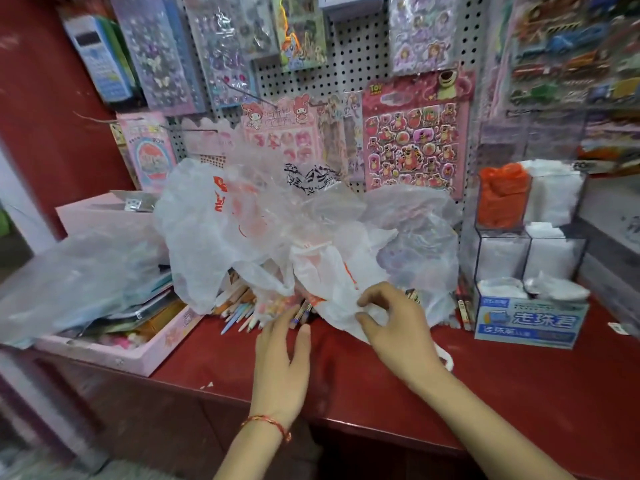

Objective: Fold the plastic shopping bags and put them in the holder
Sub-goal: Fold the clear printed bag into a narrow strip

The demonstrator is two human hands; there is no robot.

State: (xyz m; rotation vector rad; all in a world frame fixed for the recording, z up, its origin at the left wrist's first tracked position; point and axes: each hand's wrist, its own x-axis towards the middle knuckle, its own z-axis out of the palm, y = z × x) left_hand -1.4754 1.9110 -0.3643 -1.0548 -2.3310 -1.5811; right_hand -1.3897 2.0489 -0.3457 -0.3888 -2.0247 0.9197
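Head view. White bag with orange print [332, 278] lies at the front of a loose pile of bags [242, 220], heaped on the red worktop [381, 393] over a scatter of pens [242, 310]. Right hand [398, 323] pinches the bag's lower edge between thumb and fingers. Left hand [284, 355] is released, fingers straight, flat on the worktop just beside the pens, holding nothing. Holder [498, 261], a clear compartmented case, stands to the right near the pile, with folded orange and white bags inside.

Step, as I read it: drawing one bag out of the heap; folding not yet begun. Next move calls for pulling it onto bare worktop, then smoothing it flat before the first fold.
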